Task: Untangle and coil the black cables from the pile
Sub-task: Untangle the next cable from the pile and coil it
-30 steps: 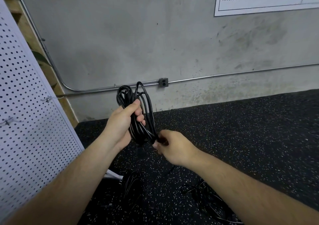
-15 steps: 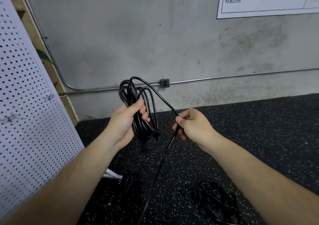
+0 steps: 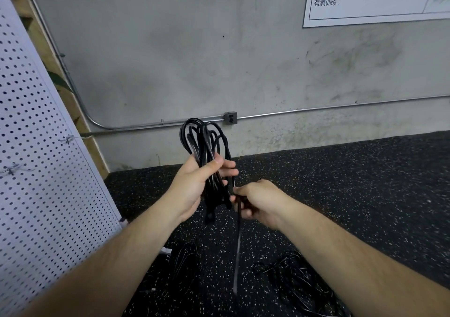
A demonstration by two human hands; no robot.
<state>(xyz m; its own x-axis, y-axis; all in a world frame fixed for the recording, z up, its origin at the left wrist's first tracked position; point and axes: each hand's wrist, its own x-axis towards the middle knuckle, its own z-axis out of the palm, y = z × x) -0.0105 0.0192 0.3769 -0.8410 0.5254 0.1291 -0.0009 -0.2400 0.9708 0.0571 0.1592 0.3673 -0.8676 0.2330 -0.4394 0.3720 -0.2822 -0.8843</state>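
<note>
Head cam: one black cable (image 3: 204, 146) mostly coiled, held up off the floor (image 3: 353, 182) btwn both hands.
L hand (image 3: 194, 185) gripping round the coil's middle, loops standing above the fist; R hand (image 3: 258, 200) pinching the loose tail (image 3: 238, 243) just beside the coil's bottom, tail hangs down twd floor. Est: this one nearly done, tail needs its last wraps. Left to do: tangled pile (image 3: 299, 275) lower right. Dark bundle (image 3: 185, 260) lower left, can't tell if coiled. Pegboard (image 3: 36, 170) far left.
</note>
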